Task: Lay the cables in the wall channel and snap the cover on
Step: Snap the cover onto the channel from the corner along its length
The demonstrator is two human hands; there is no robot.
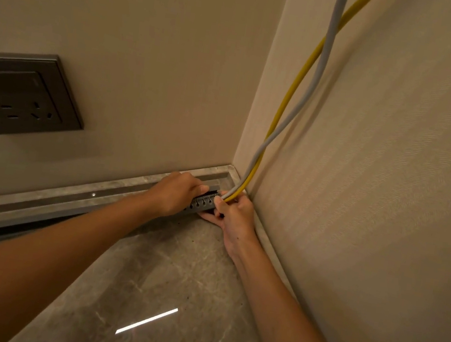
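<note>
Feeding two stiff cables round a tight corner is where this can slip. The left hand (177, 194) has its fingers curled over the top of the dark slotted channel (203, 203), clamped on it, low against the stone skirting (67, 200). The right hand (236, 216) is just beside it. Its thumb and fingers are pinched together on the yellow cable (280, 105) and the grey cable (325, 54) right at the channel's open end, with its lower fingers tucked under that end.

Above the fingers both cables rise up the corner and cross one another (more than once, as far as I can see), so they likely carry a twist. If that twist goes in, the cables may ride one on top of the other and stand proud of the channel, and a cover would not snap down. The bend just above the right fingers is sharp, and forcing it could kink a cable or let it spring out once the pinch loosens. Whether the channel is fixed or only hand-held I cannot tell, so a hard push might shift it along the marble floor (173, 280). No cover shows in view.
</note>
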